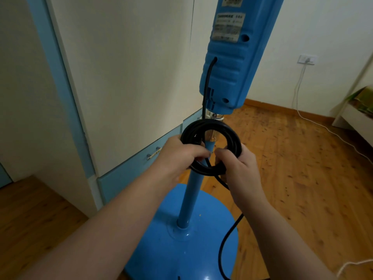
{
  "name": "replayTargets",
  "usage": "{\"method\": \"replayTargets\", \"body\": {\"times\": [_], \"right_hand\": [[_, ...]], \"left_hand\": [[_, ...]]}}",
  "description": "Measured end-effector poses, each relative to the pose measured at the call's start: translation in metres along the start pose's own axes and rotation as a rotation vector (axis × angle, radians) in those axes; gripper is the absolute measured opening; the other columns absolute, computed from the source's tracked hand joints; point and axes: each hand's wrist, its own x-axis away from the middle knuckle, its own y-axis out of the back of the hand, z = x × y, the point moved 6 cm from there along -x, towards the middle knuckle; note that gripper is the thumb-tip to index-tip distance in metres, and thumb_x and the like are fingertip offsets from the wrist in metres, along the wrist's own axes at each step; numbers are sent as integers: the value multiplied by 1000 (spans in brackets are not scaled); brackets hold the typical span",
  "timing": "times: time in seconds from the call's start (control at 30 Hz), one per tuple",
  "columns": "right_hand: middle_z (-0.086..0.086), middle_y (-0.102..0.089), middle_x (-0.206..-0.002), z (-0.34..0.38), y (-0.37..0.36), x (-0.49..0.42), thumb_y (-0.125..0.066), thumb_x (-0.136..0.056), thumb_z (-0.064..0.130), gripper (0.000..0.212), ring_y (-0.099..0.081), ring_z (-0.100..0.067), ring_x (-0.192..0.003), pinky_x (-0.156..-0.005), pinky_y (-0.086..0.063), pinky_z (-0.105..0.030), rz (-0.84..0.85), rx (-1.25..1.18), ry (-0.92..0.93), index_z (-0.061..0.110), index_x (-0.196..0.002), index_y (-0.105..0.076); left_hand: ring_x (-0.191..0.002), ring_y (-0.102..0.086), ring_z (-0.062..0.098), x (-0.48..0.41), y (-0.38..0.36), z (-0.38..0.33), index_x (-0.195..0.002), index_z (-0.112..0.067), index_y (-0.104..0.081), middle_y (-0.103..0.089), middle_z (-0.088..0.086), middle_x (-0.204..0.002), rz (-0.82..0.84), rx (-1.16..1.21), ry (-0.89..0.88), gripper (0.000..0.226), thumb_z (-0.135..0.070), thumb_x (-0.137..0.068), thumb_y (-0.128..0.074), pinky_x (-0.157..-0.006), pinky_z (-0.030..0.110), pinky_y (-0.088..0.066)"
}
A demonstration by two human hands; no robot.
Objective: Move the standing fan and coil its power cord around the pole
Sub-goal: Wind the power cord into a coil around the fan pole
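Observation:
A blue standing fan stands before me, with its control housing [228, 63] at the top, its pole [190, 193] in the middle and its round base [161, 245] on the floor. The black power cord [228, 134] leaves the housing and forms several loops around the upper pole. My left hand [179, 156] grips the left side of the coil. My right hand [240, 168] grips its right and lower side. A loose length of cord [227, 237] hangs down past my right wrist over the base.
A cream wardrobe with blue trim and drawers [129, 164] stands close on the left. Wooden floor [302, 178] spreads to the right. A white cable [298, 98] runs from a wall socket [306, 59] across the floor. A white bed corner [355, 116] sits at far right.

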Motion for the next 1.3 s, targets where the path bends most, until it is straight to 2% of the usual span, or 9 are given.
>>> {"method": "replayTargets", "body": {"times": [0.1,0.23,0.37,0.5,0.63,0.8,1.0,1.1,1.3], "right_hand": [[12,-38,-45,8,-1,-3,-54,-79,3,25,-32,-4,-40,-40,-30,-16,89,47,28,13,-60,-42],[2,-39,-51,19,1,-5,-55,-80,3,22,-34,-5,-42,-41,-31,-16,189,149,83,13,-62,-45],[3,-43,-53,25,2,-5,-57,-79,4,21,-36,-4,-42,-41,-31,-18,305,346,110,17,-65,-49],[1,-50,-59,28,-12,5,-58,-80,11,6,-41,-11,-48,-46,-34,-24,461,533,167,12,-75,-54],[-9,-56,-68,31,-27,12,-56,-82,19,11,-48,-21,-59,-55,-39,-35,557,716,237,7,-82,-55],[-1,-54,-63,25,-23,9,-63,-79,23,15,-46,-12,-53,-50,-36,-26,613,711,93,9,-80,-58],[6,-54,-51,11,-6,3,-75,-69,23,15,-47,-8,-48,-48,-36,-24,506,453,-115,14,-64,-63],[-14,-65,-75,9,1,2,-74,-69,37,29,-60,-23,-65,-60,-45,-34,486,334,-168,13,-84,-67],[3,-72,-98,5,6,4,-69,-51,68,63,-70,-12,-84,-74,-55,-30,508,155,-268,35,-103,-59]], "left_hand": [[-58,-59,10,-1,8,-16,-68,-17,-60,-59,-4,-58,107,-169,-115,21,2,-63,-69,-54,21,-47],[-71,-58,21,5,7,-26,-69,-15,-59,-60,11,-73,163,-221,-204,21,-2,-56,-66,-68,36,-49],[-63,-57,15,10,0,-39,-76,-12,-62,-61,5,-69,277,-267,-282,22,-11,-54,-63,-62,30,-47],[-47,-55,11,18,-5,-43,-65,-14,-62,-58,-1,-51,437,-541,-269,7,-17,-58,-63,-49,22,-43],[-42,-56,11,23,-2,-35,-63,-11,-60,-58,-3,-45,564,-654,-170,11,-1,-67,-64,-45,19,-43],[-48,-45,15,20,-9,-36,-60,-11,-56,-46,1,-51,381,-818,-348,10,-4,-65,-62,-50,28,-36],[-47,-44,12,18,-2,-40,-56,-13,-61,-48,-4,-47,128,-549,-409,10,-12,-59,-70,-51,29,-35],[-36,-36,6,16,7,-42,-53,-10,-56,-40,-11,-36,6,-316,-380,18,-4,-63,-70,-44,24,-31],[-31,-33,9,18,13,-38,-58,-14,-56,-38,-10,-33,-137,129,-301,19,0,-70,-64,-36,17,-29]]}}
